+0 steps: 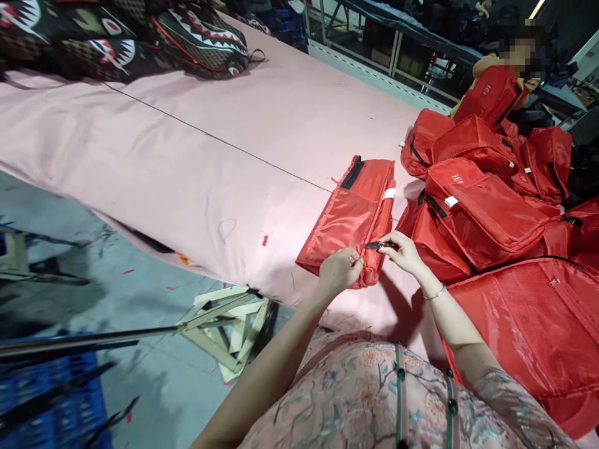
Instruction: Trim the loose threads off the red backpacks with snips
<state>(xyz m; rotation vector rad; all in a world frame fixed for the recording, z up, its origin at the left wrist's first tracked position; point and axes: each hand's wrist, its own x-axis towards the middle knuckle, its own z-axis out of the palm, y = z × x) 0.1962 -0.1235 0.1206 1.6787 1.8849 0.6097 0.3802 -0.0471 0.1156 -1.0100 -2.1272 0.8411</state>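
A red fabric bag [349, 215] lies turned on the pink-covered table in front of me, with a black zipper [352, 173] near its far end and a white label [389, 193] on its right side. My left hand [340, 269] is closed on the near edge of this bag; whether a loose thread is also between the fingertips is too small to tell. In my right hand [403, 251] are small black thread snips [378, 245], their tip pointing left at the bag's seam, just beyond my left fingers.
Red bags [491, 206] are piled at the right, a larger one [524, 318] nearest me. A co-worker [519, 68] behind the pile holds another. Patterned black bags [126, 37] lie far left. A wooden stand [229, 327] and blue crate [51, 393] are on the floor.
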